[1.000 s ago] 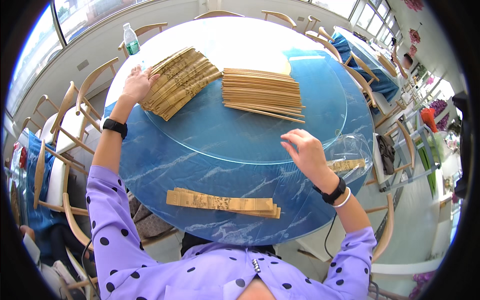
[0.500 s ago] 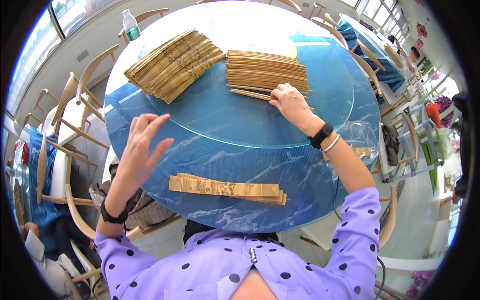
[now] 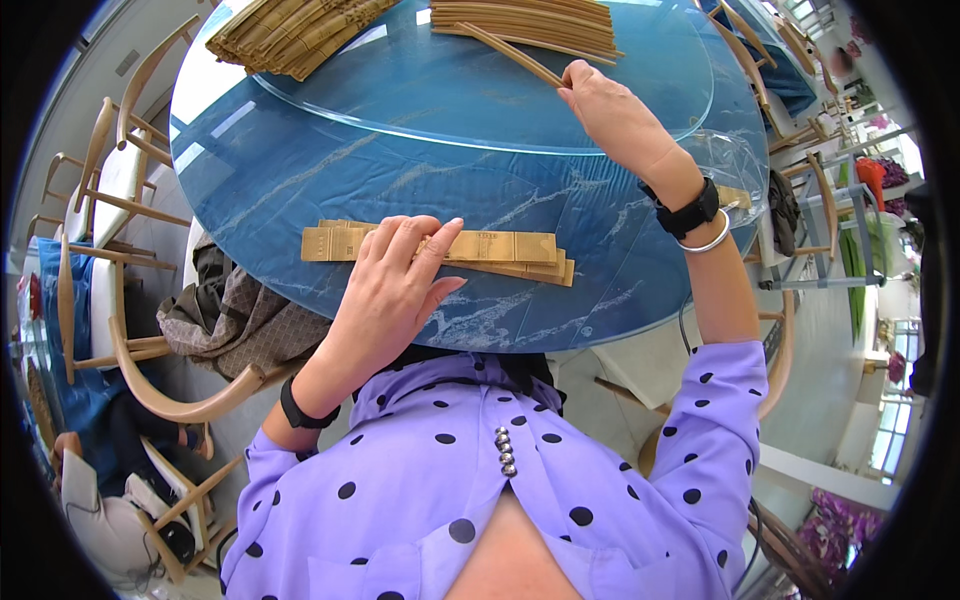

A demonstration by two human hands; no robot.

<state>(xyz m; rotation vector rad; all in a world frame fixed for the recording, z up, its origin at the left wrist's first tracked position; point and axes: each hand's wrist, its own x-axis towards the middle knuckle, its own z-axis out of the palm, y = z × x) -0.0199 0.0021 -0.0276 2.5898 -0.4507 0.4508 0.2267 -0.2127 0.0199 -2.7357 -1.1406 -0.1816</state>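
Note:
A pair of wooden chopsticks (image 3: 515,57) is pinched at one end by my right hand (image 3: 622,118), slanting up and left toward the loose chopsticks (image 3: 525,24) stacked on the glass turntable. My left hand (image 3: 388,290) lies over the small stack of flat brown paper sleeves (image 3: 502,246) near the table's front edge, its fingers stretched out and the thumb apart. Whether the fingertips press on the top sleeve I cannot tell. To the far left of the turntable is a large pile of filled-looking paper sleeves (image 3: 300,35), cut off by the upper edge.
The round glass turntable (image 3: 470,130) has a raised rim above the blue marbled table (image 3: 270,170). A clear plastic bag (image 3: 735,160) lies at the right edge. Wooden chairs (image 3: 150,390) stand around, one bearing a patterned brown cloth item (image 3: 235,315).
My right hand has lifted a pair of chopsticks off the stack and drawn it nearer. My left hand has come down from the air onto the flat sleeves. The view has tilted downward.

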